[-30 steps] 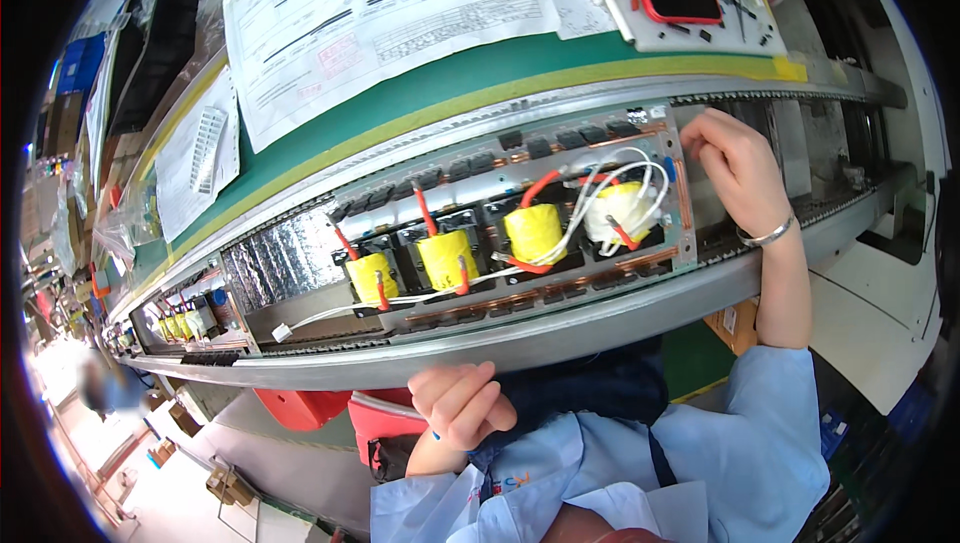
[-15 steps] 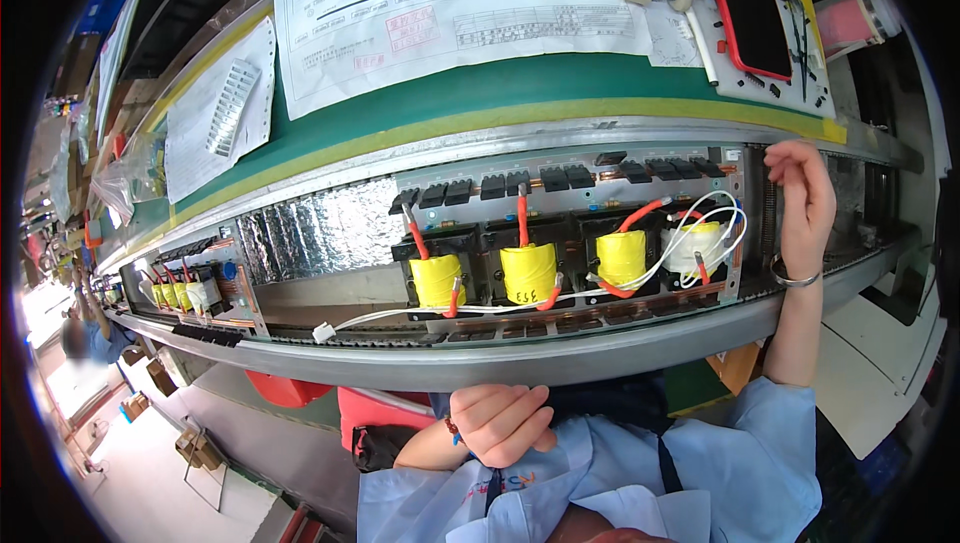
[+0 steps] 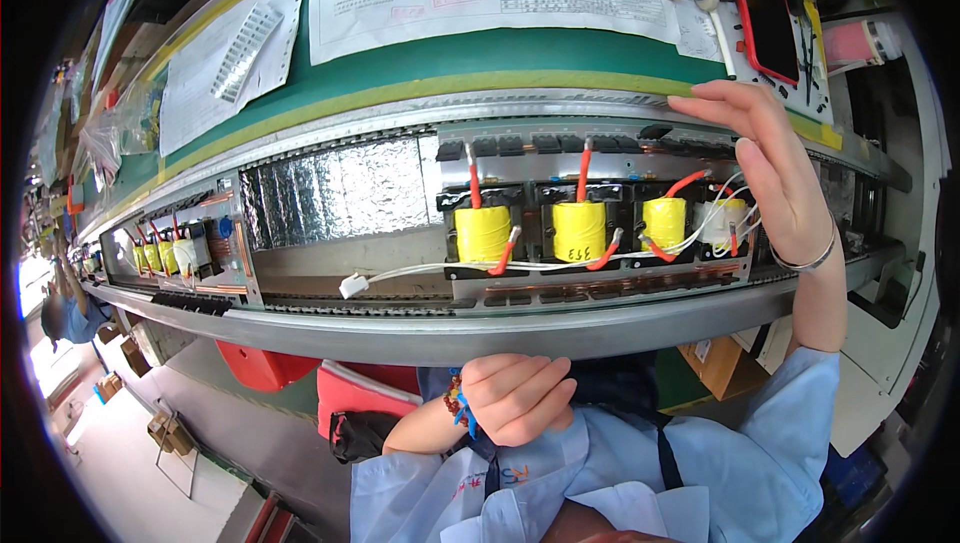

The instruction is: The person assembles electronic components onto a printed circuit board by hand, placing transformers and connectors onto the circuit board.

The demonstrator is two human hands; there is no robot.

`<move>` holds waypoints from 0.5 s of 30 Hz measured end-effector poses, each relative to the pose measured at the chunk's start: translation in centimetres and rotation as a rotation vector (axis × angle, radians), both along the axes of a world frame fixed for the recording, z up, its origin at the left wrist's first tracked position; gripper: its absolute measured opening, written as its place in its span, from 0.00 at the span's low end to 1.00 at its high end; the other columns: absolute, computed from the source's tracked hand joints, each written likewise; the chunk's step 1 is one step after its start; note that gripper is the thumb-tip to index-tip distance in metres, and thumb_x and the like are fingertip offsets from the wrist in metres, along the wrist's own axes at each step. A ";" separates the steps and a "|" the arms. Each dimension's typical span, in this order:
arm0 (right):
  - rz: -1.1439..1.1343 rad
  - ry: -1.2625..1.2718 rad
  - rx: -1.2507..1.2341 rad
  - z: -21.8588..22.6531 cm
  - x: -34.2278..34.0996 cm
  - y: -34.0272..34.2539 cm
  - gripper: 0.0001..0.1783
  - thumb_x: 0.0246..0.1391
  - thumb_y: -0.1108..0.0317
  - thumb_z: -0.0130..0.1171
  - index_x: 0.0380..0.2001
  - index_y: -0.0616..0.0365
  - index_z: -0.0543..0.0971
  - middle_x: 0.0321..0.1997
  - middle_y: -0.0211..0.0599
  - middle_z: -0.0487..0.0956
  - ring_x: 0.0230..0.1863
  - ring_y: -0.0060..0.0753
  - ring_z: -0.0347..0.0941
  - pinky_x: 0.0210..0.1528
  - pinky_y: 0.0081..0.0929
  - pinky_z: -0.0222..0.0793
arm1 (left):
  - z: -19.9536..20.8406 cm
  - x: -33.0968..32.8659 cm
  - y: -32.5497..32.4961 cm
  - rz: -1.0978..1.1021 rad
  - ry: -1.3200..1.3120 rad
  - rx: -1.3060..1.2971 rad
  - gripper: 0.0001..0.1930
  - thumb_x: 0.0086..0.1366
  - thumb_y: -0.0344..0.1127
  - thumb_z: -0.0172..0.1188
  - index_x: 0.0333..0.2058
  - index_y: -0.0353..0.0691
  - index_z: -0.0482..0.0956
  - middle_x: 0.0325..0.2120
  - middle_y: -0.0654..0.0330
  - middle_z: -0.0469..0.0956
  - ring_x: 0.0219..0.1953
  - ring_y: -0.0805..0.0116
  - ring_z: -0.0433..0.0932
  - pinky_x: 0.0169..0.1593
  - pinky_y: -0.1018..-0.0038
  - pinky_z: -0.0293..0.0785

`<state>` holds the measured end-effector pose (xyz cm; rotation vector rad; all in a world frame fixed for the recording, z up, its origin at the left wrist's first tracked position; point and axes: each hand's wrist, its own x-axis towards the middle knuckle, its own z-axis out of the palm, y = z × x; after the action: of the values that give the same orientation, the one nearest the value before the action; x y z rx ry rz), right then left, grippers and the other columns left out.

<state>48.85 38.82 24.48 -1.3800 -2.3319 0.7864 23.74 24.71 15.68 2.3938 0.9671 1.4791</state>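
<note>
On the conveyor rail lies a long circuit board carrying several wound coils. Three are wrapped in yellow tape, among them the leftmost yellow coil and the middle yellow coil; the coil at the right end is white. Red-sleeved leads stick out of them. White wires run leftward to a white connector. My right hand hovers at the board's right end, open, fingers stretched left and thumb apart; contact with the board cannot be made out. My left hand is closed with curled fingers near my chest, below the rail; nothing shows in it.
Beyond the rail lie printed sheets on a green bench mat, and a red-cased phone at far right. Another coil board sits further left on the rail. A red stool stands below; another person is at far left.
My right hand has swung left and away from me over the board's right end, its fingers straightening. My left hand stays curled. The whole view has shifted, carrying the board rightward and upward.
</note>
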 end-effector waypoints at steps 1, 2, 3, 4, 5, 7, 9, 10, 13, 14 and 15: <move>0.005 -0.005 -0.003 0.0 -0.2 0.0 0.19 0.55 0.67 0.37 0.46 0.65 0.66 0.49 0.39 0.72 0.51 0.41 0.61 0.57 0.30 0.50 | -0.1 0.0 0.0 0.003 -0.015 0.008 0.13 0.60 0.46 0.53 0.31 0.41 0.71 0.26 0.63 0.77 0.26 0.72 0.71 0.28 0.79 0.68; 0.010 -0.036 0.010 0.0 -0.3 -0.1 0.19 0.55 0.67 0.37 0.47 0.65 0.66 0.48 0.40 0.72 0.50 0.40 0.62 0.56 0.30 0.50 | -0.2 -0.1 -0.1 0.008 -0.019 0.004 0.13 0.60 0.46 0.53 0.31 0.41 0.71 0.26 0.63 0.77 0.26 0.72 0.71 0.28 0.79 0.68; 0.014 -0.067 0.022 0.0 -0.5 -0.2 0.19 0.55 0.67 0.37 0.47 0.64 0.66 0.47 0.40 0.73 0.50 0.40 0.62 0.56 0.30 0.50 | -0.2 -0.1 -0.1 0.015 -0.042 0.011 0.09 0.57 0.40 0.52 0.30 0.41 0.73 0.27 0.62 0.77 0.27 0.72 0.72 0.30 0.80 0.69; 0.015 -0.072 0.020 0.0 -0.7 -0.3 0.19 0.55 0.67 0.37 0.47 0.64 0.66 0.47 0.40 0.73 0.50 0.40 0.62 0.56 0.30 0.50 | -0.2 -0.1 -0.1 0.020 -0.065 0.018 0.06 0.54 0.34 0.52 0.29 0.41 0.74 0.28 0.62 0.78 0.28 0.73 0.73 0.33 0.80 0.69; -0.002 -0.085 0.001 0.1 -0.9 -0.5 0.19 0.55 0.67 0.37 0.47 0.64 0.66 0.45 0.39 0.74 0.49 0.39 0.62 0.55 0.29 0.50 | -0.3 -0.2 -0.1 0.021 -0.069 0.015 0.06 0.54 0.34 0.52 0.29 0.41 0.74 0.28 0.62 0.78 0.28 0.73 0.73 0.33 0.80 0.69; -0.018 -0.103 -0.020 0.3 -1.1 -0.6 0.18 0.55 0.66 0.37 0.47 0.63 0.66 0.44 0.39 0.74 0.49 0.39 0.62 0.55 0.29 0.50 | -0.5 -0.2 -0.2 0.022 -0.086 0.035 0.06 0.54 0.33 0.51 0.29 0.41 0.74 0.27 0.62 0.78 0.28 0.72 0.73 0.33 0.80 0.69; -0.003 -0.142 -0.029 0.7 -1.1 -0.5 0.18 0.55 0.66 0.38 0.47 0.62 0.66 0.43 0.39 0.75 0.47 0.37 0.63 0.54 0.28 0.50 | -0.5 -0.4 -0.1 0.013 -0.086 0.035 0.06 0.53 0.33 0.52 0.30 0.41 0.74 0.27 0.62 0.78 0.28 0.72 0.73 0.33 0.80 0.69; -0.002 -0.147 -0.029 0.8 -1.2 -0.5 0.18 0.55 0.66 0.38 0.47 0.62 0.66 0.43 0.39 0.75 0.47 0.37 0.63 0.54 0.28 0.50 | -0.4 -0.5 -0.1 0.000 -0.082 0.037 0.06 0.53 0.33 0.52 0.30 0.40 0.74 0.27 0.62 0.78 0.28 0.72 0.73 0.33 0.80 0.69; -0.032 -0.061 -0.015 0.8 -1.7 -0.4 0.18 0.55 0.67 0.38 0.47 0.63 0.65 0.43 0.40 0.75 0.47 0.35 0.65 0.54 0.27 0.50 | -0.4 -0.5 0.0 -0.001 -0.097 0.047 0.07 0.52 0.33 0.52 0.30 0.40 0.74 0.27 0.62 0.78 0.28 0.72 0.73 0.33 0.80 0.69; -0.031 0.033 -0.068 0.8 -2.1 -0.4 0.19 0.55 0.67 0.39 0.48 0.63 0.64 0.44 0.40 0.75 0.48 0.34 0.65 0.54 0.27 0.51 | -0.4 -0.6 0.1 0.000 -0.100 0.048 0.07 0.52 0.33 0.52 0.30 0.40 0.74 0.27 0.62 0.78 0.28 0.72 0.73 0.33 0.80 0.69; -0.029 0.127 -0.122 0.7 -2.6 -0.4 0.19 0.55 0.67 0.39 0.49 0.63 0.63 0.44 0.41 0.74 0.49 0.34 0.65 0.54 0.26 0.51 | -0.3 -0.7 0.1 -0.006 -0.100 0.046 0.07 0.53 0.33 0.52 0.30 0.40 0.74 0.27 0.61 0.78 0.28 0.72 0.73 0.33 0.80 0.69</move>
<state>46.28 38.40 25.23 -1.3661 -2.1947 0.9921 23.03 24.80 15.34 2.3259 0.9126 1.6192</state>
